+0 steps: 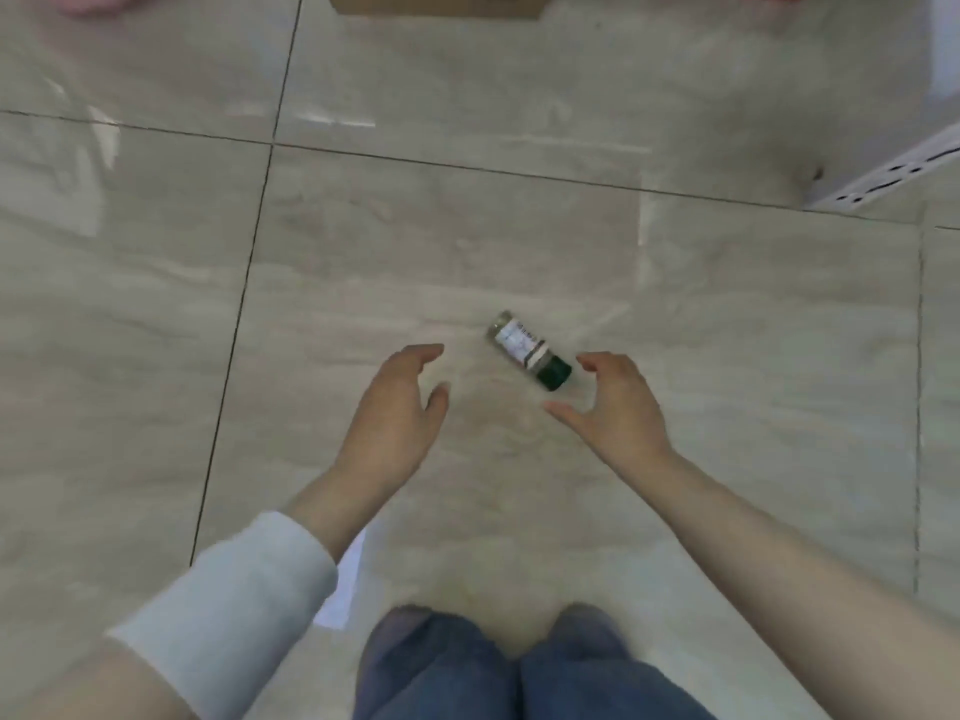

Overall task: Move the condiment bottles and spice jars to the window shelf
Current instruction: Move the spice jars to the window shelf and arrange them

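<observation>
A glossy, pale marble-patterned tile floor, crossed by dark grout lines, fills the view from above. A person's knees in blue jeans show at the bottom edge. The lower edge of a cardboard box sits on the floor at the top, well apart from the hands. The corner of a white perforated metal rack stands at the far right. Nothing lies between the hands and the jar.

A white sleeve covers the left forearm; the right forearm is bare. The left hand is held out over the floor, fingers loosely curved and close together, thumb apart, holding nothing. The right hand is spread in a wide C, thumb stretched toward the left hand, fingertips just beside the jar's cap and gripping nothing.

The spice jar lies on its side on the floor between the two hands, nearer the right one. It is small, of clear glass, with a white label whose print is too blurred to read. Its dark green cap points toward the right hand.
</observation>
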### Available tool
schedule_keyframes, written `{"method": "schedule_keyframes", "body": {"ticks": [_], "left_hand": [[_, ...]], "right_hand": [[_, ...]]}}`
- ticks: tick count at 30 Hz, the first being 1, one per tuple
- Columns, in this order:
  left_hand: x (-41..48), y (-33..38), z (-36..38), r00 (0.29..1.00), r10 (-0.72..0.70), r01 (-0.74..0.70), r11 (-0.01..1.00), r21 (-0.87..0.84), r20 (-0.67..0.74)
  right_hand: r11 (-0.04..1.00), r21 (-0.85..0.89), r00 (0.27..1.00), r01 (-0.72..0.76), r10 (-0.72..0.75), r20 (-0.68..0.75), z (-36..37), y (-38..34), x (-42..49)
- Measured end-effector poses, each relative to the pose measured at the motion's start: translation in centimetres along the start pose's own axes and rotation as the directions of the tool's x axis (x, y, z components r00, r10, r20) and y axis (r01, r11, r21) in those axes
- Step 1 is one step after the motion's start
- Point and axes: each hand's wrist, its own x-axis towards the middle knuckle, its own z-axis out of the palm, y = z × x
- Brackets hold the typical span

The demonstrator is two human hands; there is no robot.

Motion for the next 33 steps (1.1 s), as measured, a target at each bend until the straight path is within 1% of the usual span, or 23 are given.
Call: {"method": "schedule_keyframes", "body": {"ticks": [3,6,9,11,12,14,16,18,19,21,25,28,33], "left_hand": [[4.4,-2.3,2.2,0.999,0.020,-0.021,1.000,-0.023,-0.033],[7.1,-3.2,3.6,0.998,0.027,-0.031,0.997,-0.077,-0.053],[8.2,-3.3,4.2,0.998,0.037,-0.043,0.993,-0.113,-0.052],[8.2,-3.2,4.2,0.997,0.067,-0.070,0.991,-0.112,-0.029],[8.0,-2.9,3.9,0.997,0.079,-0.081,0.991,-0.109,-0.021],[6.9,-1.7,2.6,0.996,0.081,-0.084,0.988,-0.128,-0.027],[4.9,0.4,0.7,0.996,0.084,-0.087,0.986,-0.139,-0.027],[2.2,3.4,-1.8,0.994,0.111,-0.111,0.986,-0.126,-0.003],[0.7,5.2,-3.3,0.992,0.129,-0.126,0.984,-0.124,0.013],[-2.3,9.2,-6.6,0.985,0.170,-0.165,0.979,-0.120,0.031],[-8.7,18.1,-14.5,0.977,0.211,-0.204,0.965,-0.165,0.032],[-14.2,25.2,-21.1,0.972,0.231,-0.213,0.944,-0.251,0.042],[-22.7,35.7,-32.0,0.976,0.210,-0.168,0.893,-0.418,0.058]], "right_hand": [[0.991,-0.108,0.992,0.084,-0.093,-0.080,2.7,0.8,4.5],[0.983,-0.115,0.974,0.141,-0.159,-0.164,4.4,1.3,6.1],[0.977,-0.022,0.958,0.212,-0.212,-0.194,5.1,1.3,6.6],[0.976,0.042,0.961,0.214,-0.203,-0.188,5.0,1.2,6.8],[0.977,0.106,0.968,0.187,-0.165,-0.187,4.5,1.0,6.7],[0.953,0.294,0.988,0.070,-0.026,-0.152,2.6,0.0,5.8],[0.872,0.479,0.988,-0.101,0.144,-0.053,-0.6,-1.4,4.1],[0.751,0.611,0.962,-0.251,0.265,0.069,-4.6,-3.1,1.4],[0.700,0.646,0.947,-0.306,0.294,0.130,-6.9,-4.1,-0.2],[0.645,0.670,0.926,-0.368,0.317,0.203,-11.7,-6.4,-3.8],[0.571,0.720,0.912,-0.394,0.336,0.234,-22.3,-12.1,-11.7],[0.578,0.721,0.921,-0.382,0.300,0.248,-31.6,-16.9,-18.1],[0.614,0.722,0.948,-0.320,0.209,0.242,-46.3,-25.2,-28.0]]}}
